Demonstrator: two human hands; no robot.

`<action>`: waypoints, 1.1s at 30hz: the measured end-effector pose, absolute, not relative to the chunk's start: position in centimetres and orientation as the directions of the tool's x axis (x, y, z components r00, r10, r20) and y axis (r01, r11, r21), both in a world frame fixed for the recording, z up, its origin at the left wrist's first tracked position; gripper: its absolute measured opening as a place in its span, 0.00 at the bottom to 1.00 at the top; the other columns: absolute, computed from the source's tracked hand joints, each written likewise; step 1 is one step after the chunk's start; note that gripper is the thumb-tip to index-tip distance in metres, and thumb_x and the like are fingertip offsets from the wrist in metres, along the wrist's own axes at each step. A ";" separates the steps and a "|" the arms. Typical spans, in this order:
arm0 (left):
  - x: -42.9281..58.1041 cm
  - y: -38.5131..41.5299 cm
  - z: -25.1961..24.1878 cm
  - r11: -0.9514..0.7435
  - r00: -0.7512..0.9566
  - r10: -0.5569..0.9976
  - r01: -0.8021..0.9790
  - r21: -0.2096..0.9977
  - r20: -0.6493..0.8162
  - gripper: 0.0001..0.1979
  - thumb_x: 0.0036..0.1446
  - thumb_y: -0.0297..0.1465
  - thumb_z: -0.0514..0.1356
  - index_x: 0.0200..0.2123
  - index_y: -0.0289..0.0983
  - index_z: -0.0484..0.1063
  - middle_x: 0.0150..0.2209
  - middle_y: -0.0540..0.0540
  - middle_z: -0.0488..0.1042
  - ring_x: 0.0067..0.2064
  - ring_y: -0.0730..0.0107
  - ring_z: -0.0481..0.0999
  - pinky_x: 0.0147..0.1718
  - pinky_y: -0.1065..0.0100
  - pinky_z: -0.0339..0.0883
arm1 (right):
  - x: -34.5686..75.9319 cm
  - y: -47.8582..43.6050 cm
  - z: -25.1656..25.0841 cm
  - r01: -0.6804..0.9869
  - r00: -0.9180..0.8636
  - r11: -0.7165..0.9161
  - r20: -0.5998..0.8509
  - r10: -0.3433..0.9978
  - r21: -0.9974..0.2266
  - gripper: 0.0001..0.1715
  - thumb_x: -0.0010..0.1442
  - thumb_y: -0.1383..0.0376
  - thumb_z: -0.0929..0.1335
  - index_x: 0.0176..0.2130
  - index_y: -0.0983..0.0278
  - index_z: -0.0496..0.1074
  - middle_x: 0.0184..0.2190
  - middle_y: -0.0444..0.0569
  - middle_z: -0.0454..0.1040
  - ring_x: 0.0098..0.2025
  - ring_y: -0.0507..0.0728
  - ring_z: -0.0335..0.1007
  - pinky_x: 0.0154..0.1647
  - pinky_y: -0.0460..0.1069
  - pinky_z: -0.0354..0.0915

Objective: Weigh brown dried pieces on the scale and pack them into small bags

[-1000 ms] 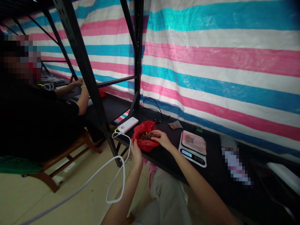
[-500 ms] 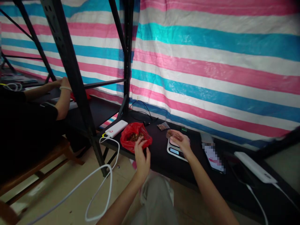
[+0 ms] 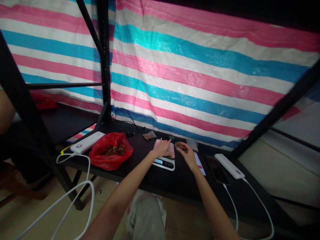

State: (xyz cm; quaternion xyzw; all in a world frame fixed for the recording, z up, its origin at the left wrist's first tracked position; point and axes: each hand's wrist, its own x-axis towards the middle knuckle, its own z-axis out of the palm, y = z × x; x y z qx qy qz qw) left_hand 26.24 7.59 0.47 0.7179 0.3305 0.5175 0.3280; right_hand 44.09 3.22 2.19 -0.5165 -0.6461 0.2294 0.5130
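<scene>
My left hand reaches over the white digital scale, fingers stretched out and apart across the flat pinkish top. Whether it presses on the top or hovers just above, I cannot tell. Just right of the scale, my right hand is closed around a small clear round cup; what is inside the cup is too small to make out. To the left lies an open red plastic bag with small brown pieces in it.
A small clear packet and a green item lie behind the scale. White power banks and a dark phone flank the work area, with white cables trailing off the black table. A black frame post rises behind.
My left hand has gone from the red bag to above the scale. My right hand has carried the cup off the scale to its right. The view has turned rightward.
</scene>
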 end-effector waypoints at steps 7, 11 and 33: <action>26.7 8.4 1.6 -0.587 0.255 0.792 0.072 0.806 0.554 0.25 0.34 0.35 0.68 0.40 0.38 0.74 0.35 0.43 0.76 0.37 0.61 0.74 0.47 0.57 0.62 | 46.8 4.0 2.1 0.499 0.056 0.385 0.473 0.879 -0.776 0.24 0.46 0.58 0.69 0.44 0.64 0.70 0.45 0.55 0.72 0.44 0.61 0.68 0.38 0.55 0.66; 26.3 7.5 2.4 -0.336 0.337 0.861 -0.188 0.923 0.382 0.22 0.41 0.36 0.65 0.42 0.33 0.74 0.37 0.39 0.76 0.38 0.62 0.75 0.41 0.61 0.66 | 47.1 4.6 4.2 0.443 0.018 0.428 0.485 0.874 -0.788 0.24 0.47 0.58 0.69 0.44 0.63 0.69 0.46 0.54 0.71 0.45 0.60 0.68 0.39 0.54 0.66; 25.8 5.8 3.7 -0.044 0.344 0.890 -0.588 0.807 0.300 0.22 0.34 0.35 0.69 0.35 0.32 0.76 0.34 0.42 0.76 0.34 0.68 0.73 0.36 0.70 0.64 | 41.4 3.3 12.4 0.831 -0.468 0.553 0.460 0.754 -0.061 0.18 0.53 0.65 0.67 0.46 0.59 0.69 0.44 0.49 0.71 0.48 0.60 0.63 0.45 0.54 0.55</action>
